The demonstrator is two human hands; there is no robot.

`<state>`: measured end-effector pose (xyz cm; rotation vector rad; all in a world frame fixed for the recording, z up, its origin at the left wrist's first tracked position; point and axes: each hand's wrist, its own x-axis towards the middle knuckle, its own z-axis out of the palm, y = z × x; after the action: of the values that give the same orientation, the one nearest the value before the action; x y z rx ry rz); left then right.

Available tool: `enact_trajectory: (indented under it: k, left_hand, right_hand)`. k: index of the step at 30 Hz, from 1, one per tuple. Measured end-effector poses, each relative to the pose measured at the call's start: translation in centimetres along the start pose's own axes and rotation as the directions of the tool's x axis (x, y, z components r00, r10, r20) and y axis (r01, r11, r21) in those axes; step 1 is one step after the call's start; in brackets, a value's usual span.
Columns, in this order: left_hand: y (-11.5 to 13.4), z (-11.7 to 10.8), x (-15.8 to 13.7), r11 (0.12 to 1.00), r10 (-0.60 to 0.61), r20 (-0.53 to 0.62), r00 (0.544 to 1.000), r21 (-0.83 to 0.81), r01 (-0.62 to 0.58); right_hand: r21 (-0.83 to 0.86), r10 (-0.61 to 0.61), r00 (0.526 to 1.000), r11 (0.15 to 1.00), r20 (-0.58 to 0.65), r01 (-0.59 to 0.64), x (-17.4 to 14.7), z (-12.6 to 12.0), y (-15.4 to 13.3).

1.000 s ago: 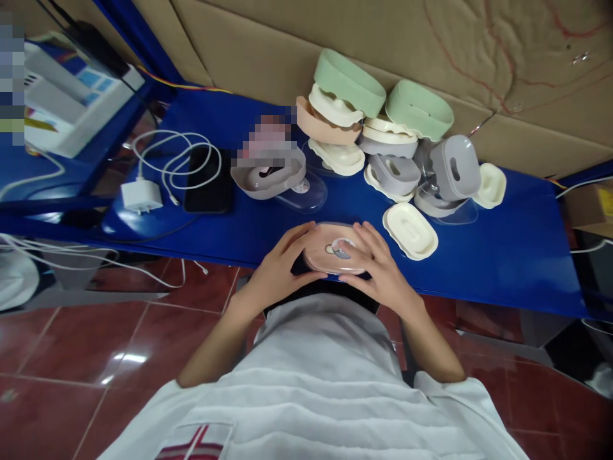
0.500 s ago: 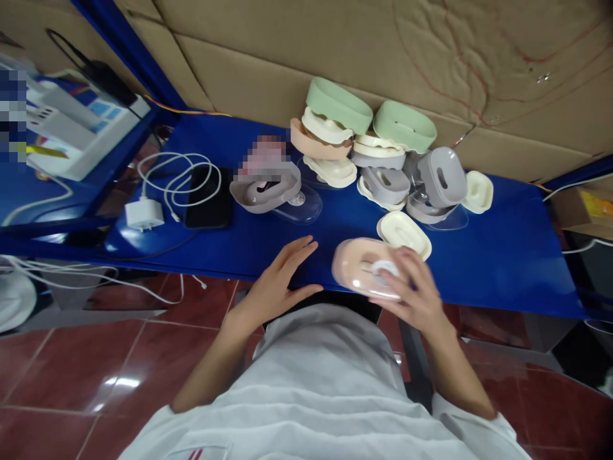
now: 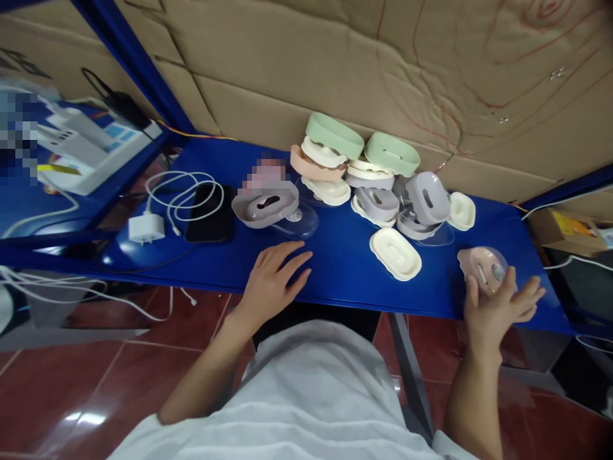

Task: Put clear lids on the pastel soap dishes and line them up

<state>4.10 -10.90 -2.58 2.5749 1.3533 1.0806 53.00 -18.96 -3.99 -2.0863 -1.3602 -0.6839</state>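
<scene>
At the right end of the blue table, a pale pink soap dish with a clear lid [image 3: 481, 263] rests on the surface. My right hand [image 3: 498, 310] is at its near side, thumb and fingers spread and touching or very near it; exact contact is unclear. My left hand [image 3: 272, 281] lies over the front edge, fingers apart, holding nothing. Beyond it are a grey soap dish [image 3: 261, 214] and a clear lid [image 3: 304, 223]. A cream oval tray [image 3: 396, 254] lies between the hands.
Behind are stacked green dishes [image 3: 335, 135], a peach dish [image 3: 316, 167], and grey dishes [image 3: 428, 198]. To the left lie a black phone [image 3: 208, 223] and a white charger [image 3: 146, 227] with a coiled cable. A cardboard panel [image 3: 287, 83] stands at the back.
My right hand has carried the lidded pink dish rightward to the table's right end, and its fingers have spread. My left hand has shifted slightly, still open. The view has tilted a little.
</scene>
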Motion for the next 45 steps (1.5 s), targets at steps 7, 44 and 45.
enact_trajectory:
  k: [7,44,45]
  left_hand:
    - [-4.9,-0.8,2.6,0.956,-0.204,-0.142,0.969,0.186,0.228]
    - [1.6,3.5,1.9,0.974,0.198,0.231,0.953,-0.154,-0.165]
    - [1.6,3.3,2.0,0.972,0.203,0.217,0.955,-0.165,-0.169]
  right_hand:
    - [0.447,-0.556,0.771,0.801,0.309,0.398,-2.0,-0.4,-13.5]
    - [0.626,-0.650,0.725,0.669,0.229,0.401,-3.7,0.1,-19.1]
    - [0.637,-0.646,0.729,0.664,0.226,0.391,-3.7,0.2,-19.0]
